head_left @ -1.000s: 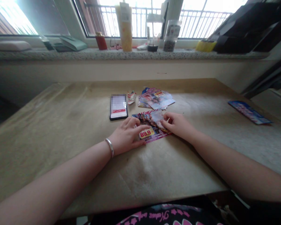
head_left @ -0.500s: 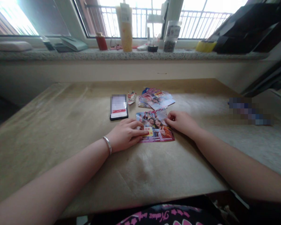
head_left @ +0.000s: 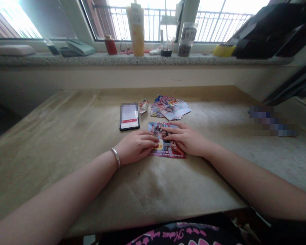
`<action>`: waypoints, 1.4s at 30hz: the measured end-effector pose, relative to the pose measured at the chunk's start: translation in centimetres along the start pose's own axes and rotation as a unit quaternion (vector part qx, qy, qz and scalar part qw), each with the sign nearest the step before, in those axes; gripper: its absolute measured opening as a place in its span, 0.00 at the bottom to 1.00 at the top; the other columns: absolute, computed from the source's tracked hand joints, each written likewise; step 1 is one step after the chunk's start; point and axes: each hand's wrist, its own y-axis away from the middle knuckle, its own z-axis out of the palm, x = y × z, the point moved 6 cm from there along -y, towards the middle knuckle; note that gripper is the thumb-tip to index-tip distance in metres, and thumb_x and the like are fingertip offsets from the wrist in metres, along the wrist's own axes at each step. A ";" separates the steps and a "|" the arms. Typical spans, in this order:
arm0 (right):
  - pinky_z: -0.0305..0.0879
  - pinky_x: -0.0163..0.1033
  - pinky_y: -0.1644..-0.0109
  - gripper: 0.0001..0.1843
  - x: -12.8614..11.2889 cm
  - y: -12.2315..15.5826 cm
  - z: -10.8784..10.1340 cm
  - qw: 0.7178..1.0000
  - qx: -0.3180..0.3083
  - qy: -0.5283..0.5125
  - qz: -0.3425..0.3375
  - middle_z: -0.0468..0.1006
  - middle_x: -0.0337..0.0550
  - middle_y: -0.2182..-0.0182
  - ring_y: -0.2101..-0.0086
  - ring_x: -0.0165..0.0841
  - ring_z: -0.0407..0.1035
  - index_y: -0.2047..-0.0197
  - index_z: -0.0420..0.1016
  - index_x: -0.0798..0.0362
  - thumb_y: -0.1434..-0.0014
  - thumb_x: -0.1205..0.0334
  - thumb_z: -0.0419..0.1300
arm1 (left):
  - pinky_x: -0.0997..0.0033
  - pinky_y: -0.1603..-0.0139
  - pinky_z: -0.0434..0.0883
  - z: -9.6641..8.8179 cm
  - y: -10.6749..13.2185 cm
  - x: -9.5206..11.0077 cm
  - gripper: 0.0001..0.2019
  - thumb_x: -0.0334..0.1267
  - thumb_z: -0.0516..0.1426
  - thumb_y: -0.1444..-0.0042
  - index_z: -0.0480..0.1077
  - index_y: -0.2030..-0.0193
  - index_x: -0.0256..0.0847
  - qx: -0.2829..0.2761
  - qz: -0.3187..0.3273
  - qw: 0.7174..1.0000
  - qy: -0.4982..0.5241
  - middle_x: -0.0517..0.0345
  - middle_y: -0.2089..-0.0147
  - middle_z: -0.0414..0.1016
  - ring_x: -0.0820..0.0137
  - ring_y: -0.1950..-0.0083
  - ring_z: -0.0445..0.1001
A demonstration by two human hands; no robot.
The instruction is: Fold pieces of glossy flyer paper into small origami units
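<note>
Left hand [head_left: 136,146] and right hand [head_left: 190,139] spread flat on one leaflet [head_left: 165,150]

The table [head_left: 73,129] reaches out on every side of the hands. A fanned pile of leaflets [head_left: 173,109] sits just beyond the right fingers, its top sheet bearing a yellow label with red figures too small to read.

Neither hand clasps anything: palms are down, fingers stretched out, the left's close together and the right's spread. The leaflet lies under both, left fingertips on its left side, right fingers over its upper right. It looks wider sideways than front to back, but foreshortening and the hands obscure its true long axis. Its printed people point heads away from the wearer, and the near edge slants slightly. On its yellow label, "元" can be read beside the left fingertips; the white line along the near edge is too fine.

Past the left hand lies a phone [head_left: 130,119], screen mostly blurred, with a red bar. A crumpled wrapper [head_left: 143,107] is beside it. A bracelet [head_left: 115,158] rings the left wrist.
</note>
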 end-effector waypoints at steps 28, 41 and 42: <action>0.55 0.51 0.36 0.34 -0.2 0.7 -0.1 0.996 -0.068 -0.027 -0.050 0.64 0.44 0.38 0.38 0.41 0.53 0.39 0.66 0.52 0.51 0.72 0.54 | 0.60 0.47 0.69 -0.4 1.0 -1.7 0.17 0.46 0.49 0.36 0.69 0.45 0.45 -0.058 -0.021 0.990 -0.126 0.55 0.45 0.74 0.63 0.47 0.71; 0.62 0.47 0.41 0.17 -1.1 0.6 -0.8 0.991 -0.037 0.051 -0.117 0.74 0.40 0.47 0.45 0.38 0.64 0.47 0.74 0.50 0.37 0.64 0.51 | 0.54 0.39 0.64 0.1 1.0 -1.8 0.25 0.51 0.53 0.40 0.63 0.39 0.43 -0.073 -0.038 0.992 -0.094 0.49 0.38 0.66 0.58 0.37 0.64; 0.63 0.46 0.41 0.16 -1.2 0.5 -0.7 0.991 -0.032 0.053 -0.121 0.75 0.40 0.47 0.46 0.37 0.66 0.48 0.74 0.50 0.36 0.64 0.51 | 0.54 0.38 0.63 0.2 1.0 -1.8 0.25 0.50 0.52 0.40 0.63 0.38 0.43 -0.076 -0.035 0.992 -0.091 0.50 0.37 0.65 0.58 0.37 0.63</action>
